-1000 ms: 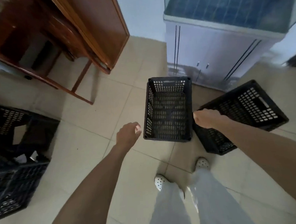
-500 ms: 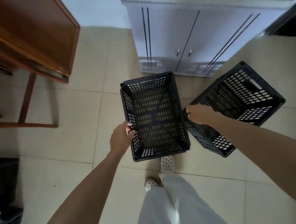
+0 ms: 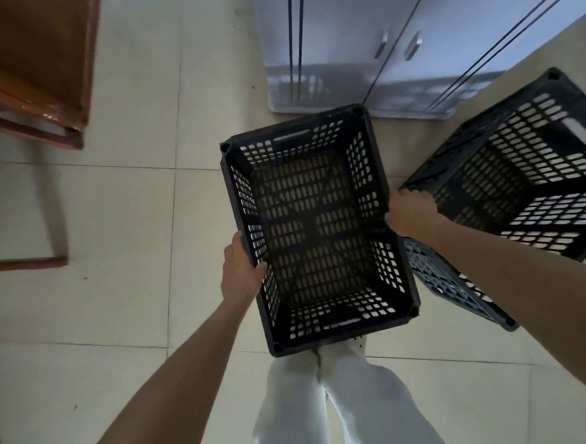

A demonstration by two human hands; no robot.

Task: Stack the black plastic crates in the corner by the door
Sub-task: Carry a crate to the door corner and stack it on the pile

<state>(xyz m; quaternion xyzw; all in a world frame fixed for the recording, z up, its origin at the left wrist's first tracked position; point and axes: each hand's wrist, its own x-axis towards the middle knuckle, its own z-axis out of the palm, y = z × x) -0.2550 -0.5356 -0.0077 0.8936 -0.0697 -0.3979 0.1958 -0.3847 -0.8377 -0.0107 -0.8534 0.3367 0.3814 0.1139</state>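
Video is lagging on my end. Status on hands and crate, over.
Both gripping: left hand and right hand on the long sides of the black crate. Crate empty, upright. Second crate close beside right hand; grey cabinet just ahead.

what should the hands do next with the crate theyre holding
Probably swing the held crate right, over the second crate: the left hand and right hand grip its long sides, and the second crate sits open and empty beside it.
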